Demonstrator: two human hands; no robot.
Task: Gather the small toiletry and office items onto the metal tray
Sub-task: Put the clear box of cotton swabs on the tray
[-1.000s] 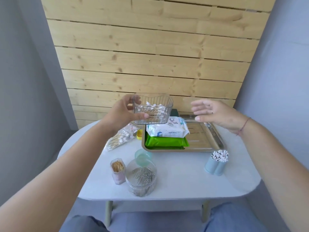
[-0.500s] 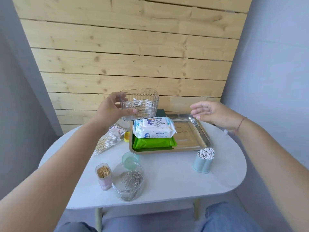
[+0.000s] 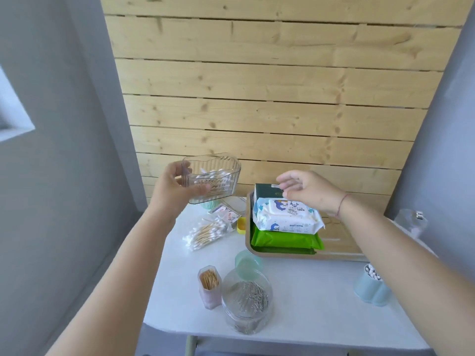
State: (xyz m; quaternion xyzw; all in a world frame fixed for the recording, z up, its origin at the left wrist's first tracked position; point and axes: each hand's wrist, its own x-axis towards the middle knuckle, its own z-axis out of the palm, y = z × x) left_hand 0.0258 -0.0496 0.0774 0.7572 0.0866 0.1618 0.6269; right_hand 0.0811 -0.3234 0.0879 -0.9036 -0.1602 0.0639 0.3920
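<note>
My left hand (image 3: 174,191) holds a clear ribbed box of cotton swabs (image 3: 216,179) in the air, left of the metal tray (image 3: 336,255). On the tray lie a white wipes pack (image 3: 285,217) on top of a green pack (image 3: 285,240), with a dark green box (image 3: 264,188) behind them. My right hand (image 3: 308,191) hovers above the wipes pack, fingers apart and holding nothing.
On the white table (image 3: 308,283) stand a clear jar of paper clips (image 3: 246,301), a toothpick holder (image 3: 209,285), a green lid (image 3: 248,260), a bag of cotton swabs (image 3: 208,232), a small yellow item (image 3: 241,225) and a blue swab cup (image 3: 372,286). A clear container (image 3: 411,222) stands far right.
The view has swung left. My right hand has come in over the wipes pack, closer to the clear box, which my left hand still holds up.
</note>
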